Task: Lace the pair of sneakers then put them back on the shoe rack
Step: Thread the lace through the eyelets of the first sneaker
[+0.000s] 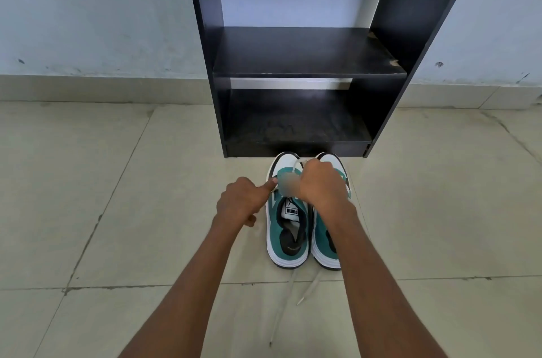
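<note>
Two teal, white and black sneakers stand side by side on the floor, toes toward the rack: the left sneaker [289, 236] and the right sneaker [324, 246]. My right hand [321, 183] is closed over the left sneaker's front, gripping a white lace [296, 164] that rises near the toe. My left hand [245, 200] rests at that shoe's left side, forefinger pointing at the eyelets, other fingers curled. Two loose lace ends [308, 288] trail on the tiles behind the heels. The spot between my hands is blurred.
A black shoe rack [308, 73] stands against the pale wall just beyond the sneakers' toes, its middle shelf and bottom shelf [296, 126] bare. Beige floor tiles spread to both sides.
</note>
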